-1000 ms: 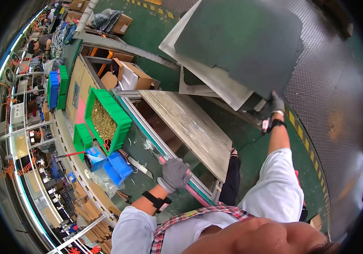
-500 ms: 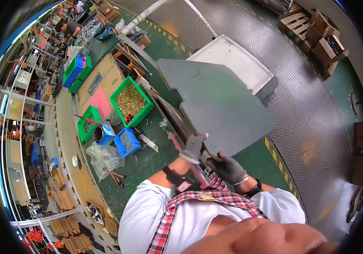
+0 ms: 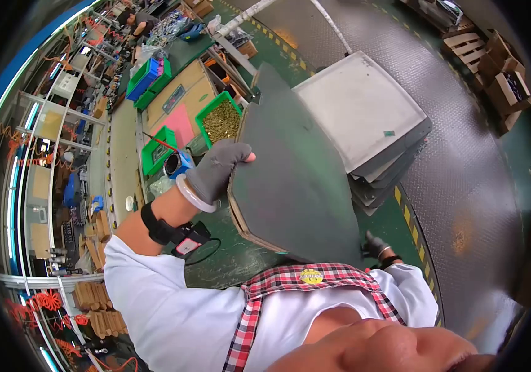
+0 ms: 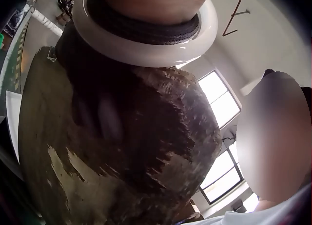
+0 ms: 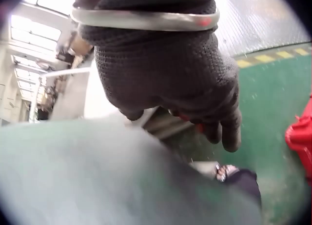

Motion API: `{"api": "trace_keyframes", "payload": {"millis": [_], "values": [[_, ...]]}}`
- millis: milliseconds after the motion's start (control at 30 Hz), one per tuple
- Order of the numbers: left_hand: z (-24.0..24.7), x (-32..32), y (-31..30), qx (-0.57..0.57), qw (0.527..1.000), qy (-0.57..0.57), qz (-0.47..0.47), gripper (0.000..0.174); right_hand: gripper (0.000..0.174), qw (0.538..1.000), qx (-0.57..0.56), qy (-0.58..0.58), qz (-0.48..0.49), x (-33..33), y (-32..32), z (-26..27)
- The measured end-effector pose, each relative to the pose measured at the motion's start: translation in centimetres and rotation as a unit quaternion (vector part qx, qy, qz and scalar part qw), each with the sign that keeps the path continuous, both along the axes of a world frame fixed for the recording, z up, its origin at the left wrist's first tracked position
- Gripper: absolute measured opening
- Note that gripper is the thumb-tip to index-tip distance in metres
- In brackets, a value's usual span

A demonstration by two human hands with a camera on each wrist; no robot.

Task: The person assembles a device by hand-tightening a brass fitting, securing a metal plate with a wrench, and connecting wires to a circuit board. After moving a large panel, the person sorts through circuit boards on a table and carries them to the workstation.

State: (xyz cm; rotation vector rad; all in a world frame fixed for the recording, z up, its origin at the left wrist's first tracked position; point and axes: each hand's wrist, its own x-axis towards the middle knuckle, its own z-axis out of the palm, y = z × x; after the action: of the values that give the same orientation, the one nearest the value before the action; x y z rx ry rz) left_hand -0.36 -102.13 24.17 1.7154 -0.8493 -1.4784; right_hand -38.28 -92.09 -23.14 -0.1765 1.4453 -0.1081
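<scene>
A large grey-green board [image 3: 296, 186] with angled corners is held up in front of the chest. My gloved left hand [image 3: 219, 170] grips its left edge, thumb over the upper face. Worn, splintered brown patches cover the board [image 4: 83, 186] in the left wrist view, where shadow hides the fingers. Beside the board's lower right edge is my gloved right hand [image 3: 376, 246]. In the right wrist view that hand [image 5: 168, 76] hangs above the board [image 5: 87, 171], its fingers loosely bent and apart from it.
A stack of boards with a pale tray-like sheet [image 3: 361, 108] on top stands ahead to the right. To the left, the green workbench [image 3: 216, 239] carries a green bin of small brass-coloured parts [image 3: 222, 124] and a blue container [image 3: 181, 162]. Yellow-black tape [image 3: 409, 223] marks the floor at right.
The board has come off the stack and closer to the chest, now tilted over the bench edge. My left hand has moved up to its left edge; my right hand has left the near edge.
</scene>
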Motion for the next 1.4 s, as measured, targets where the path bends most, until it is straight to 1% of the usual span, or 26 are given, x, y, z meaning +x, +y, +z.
{"api": "trace_keyframes", "payload": {"millis": [33, 133, 167, 233, 267, 300, 367, 467, 500, 567, 633, 700, 767, 833, 867, 900, 967, 1000, 1067, 1100, 1167, 1200, 1233, 1300, 1333, 1400], "values": [[-0.4, 0.8, -0.2, 0.016, 0.999, -0.001, -0.042, 0.017, 0.055, 1.0, -0.005, -0.015, 0.019, 1.8, 1.7, -0.2], [-1.8, 1.8, -0.7, 0.02, 0.996, 0.022, -0.088, 0.02, 0.061, 0.992, -0.121, 0.034, 0.025, 4.5, 2.8, -1.1], [-1.6, 1.5, -0.6, 0.017, 0.995, 0.037, -0.086, 0.025, 0.064, 0.985, -0.164, 0.052, 0.031, 5.1, 2.9, -1.0], [-2.7, 1.6, 0.1, 0.019, 0.994, -0.075, -0.083, 0.027, 0.06, 0.987, -0.138, 0.082, -0.004, 6.1, 1.7, 5.3], [-3.0, 2.0, 0.1, 0.014, 0.988, -0.132, -0.074, 0.028, 0.064, 0.983, -0.179, 0.015, -0.036, 5.1, 2.9, 3.1], [-3.1, 2.3, 0.6, -0.011, 0.989, -0.125, -0.081, 0.028, 0.065, 0.983, -0.166, -0.063, -0.042, 1.8, 4.7, -7.1], [-3.4, 3.0, 2.6, -0.053, 0.99, -0.101, -0.088, 0.031, 0.065, 0.982, -0.146, -0.066, -0.097, 1.1, 5.4, -5.7], [1.2, 3.9, 7.2, -0.096, 0.973, -0.182, -0.1, 0.03, 0.065, 0.972, -0.161, -0.082, -0.147, 2.3, 3.3, -2.3], [2.1, 4.6, 9.0, -0.116, 0.979, -0.137, -0.094, 0.029, 0.065, 0.967, -0.18, -0.093, -0.155, 3.0, 2.0, -1.1], [5.5, 6.2, 14.4, -0.131, 0.982, -0.108, -0.078, 0.046, 0.065, 0.952, -0.227, -0.12, -0.168, 4.4, -0.5, 1.7], [6.5, 8.5, 20.8, -0.178, 0.98, -0.074, -0.052, 0.066, 0.065, 0.932, -0.287, -0.156, -0.157, 6.3, -3.8, 5.1], [6.3, 10.8, 28.3, -0.248, 0.967, -0.054, -0.01, 0.071, 0.065, 0.91, -0.344, -0.198, -0.122, 8.8, -6.8, 9.6], [5.4, 13.1, 36.2, -0.291, 0.956, -0.016, 0.023, 0.078, 0.065, 0.882, -0.395, -0.246, -0.076, 12.4, -7.9, 16.1], [3.2, 15.7, 43.7, -0.309, 0.941, -0.106, 0.092, 0.066, 0.063, 0.876, -0.386, -0.262, -0.121, 16.0, -7.9, 21.0], [1.4, 17.0, 47.4, -0.313, 0.93, -0.149, 0.124, 0.061, 0.061, 0.866, -0.412, -0.253, -0.131, 18.6, -6.3, 24.7], [-1.6, 18.5, 49.9, -0.365, 0.87, -0.285, 0.171, 0.054, 0.06, 0.814, -0.489, -0.305, -0.072, 20.4, -6.2, 26.3], [-5.9, 18.6, 54.6, -0.298, 0.829, -0.317, 0.352, 0.051, 0.061, 0.813, -0.539, -0.219, -0.026, 22.8, -9.5, 27.6], [-8.3, 18.2, 57.0, -0.259, 0.799, -0.326, 0.434, 0.05, 0.06, 0.762, -0.622, -0.174, 0.036, 23.2, -15.1, 25.8], [-14.1, 18.7, 61.2, -0.251, 0.759, -0.273, 0.535, 0.049, 0.055, 0.741, -0.664, -0.091, 0.024, 31.5, -5.3, 35.8], [-16.5, 18.8, 63.0, -0.248, 0.736, -0.244, 0.581, 0.048, 0.053, 0.696, -0.707, -0.085, 0.088, 34.6, -5.2, 37.4], [-19.9, 18.4, 66.3, -0.253, 0.688, -0.196, 0.651, 0.044, 0.049, 0.584, -0.785, -0.078, 0.191, 40.9, -4.8, 40.5], [-20.7, 17.6, 67.0, -0.258, 0.661, -0.172, 0.683, 0.043, 0.042, 0.571, -0.78, -0.092, 0.238, 44.0, -4.5, 42.5], [-21.2, 17.8, 68.7, -0.228, 0.66, -0.148, 0.7, 0.042, 0.04, 0.54, -0.777, -0.083, 0.311, 48.2, -4.9, 43.1], [-22.2, 17.6, 72.0, -0.164, 0.653, -0.096, 0.733, 0.04, 0.035, 0.337, -0.837, 0.013, 0.431, 56.4, -1.6, 44.3], [-23.2, 17.8, 73.2, -0.152, 0.633, -0.088, 0.754, 0.04, 0.032, 0.225, -0.849, 0.056, 0.474, 61.0, 0.1, 44.6], [-24.9, 18.5, 75.2, -0.126, 0.59, -0.078, 0.793, 0.039, 0.029, 0.072, -0.87, 0.056, 0.485, 71.2, 0.9, 42.5]]}}
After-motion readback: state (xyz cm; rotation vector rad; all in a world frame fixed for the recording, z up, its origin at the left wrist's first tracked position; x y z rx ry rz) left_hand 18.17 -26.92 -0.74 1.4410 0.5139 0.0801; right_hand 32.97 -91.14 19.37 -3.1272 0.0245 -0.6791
